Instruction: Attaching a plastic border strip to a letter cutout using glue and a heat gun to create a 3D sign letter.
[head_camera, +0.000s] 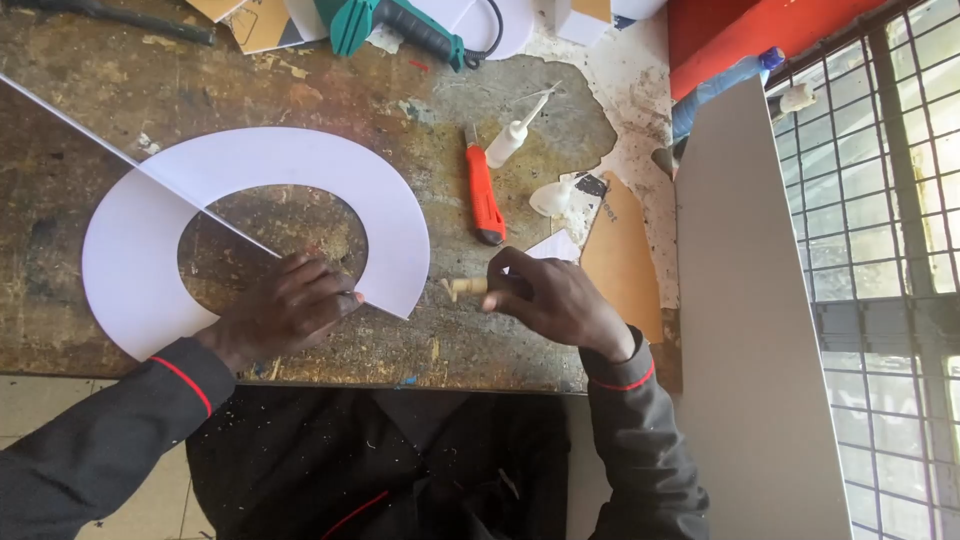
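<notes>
Head view. A white paper ring (140, 250), cut open at 5 o'clock, is laid flat on the worn desk (90, 90); the gap in the ring is turned toward the person. The cut end at 4 o'clock is pressed down by the left hand (285, 310), whose grip is half-curled with the fingertips on the paper edge rather than clenched around it. A thin white strip (120, 155) is laid across the ring, its long axis running from 10 o'clock down to the left hand.

A small beige glue bottle (466, 287) is grasped in the right hand (555, 300), the grip closed around its body. The bottle is held just above the desk near its front edge, long axis level, nozzle pointed to 9 o'clock at the cut end of the ring, just apart from it.

At 12 o'clock from the right hand an orange utility knife (483, 190) is laid, long axis near vertical. Beside it, at 1 o'clock, a white squeeze bottle (512, 138) is lying tilted. A teal power tool (395, 25) is seen at the far edge. A grey board (750, 300) is stood at 3 o'clock, beside a barred window (890, 200).
</notes>
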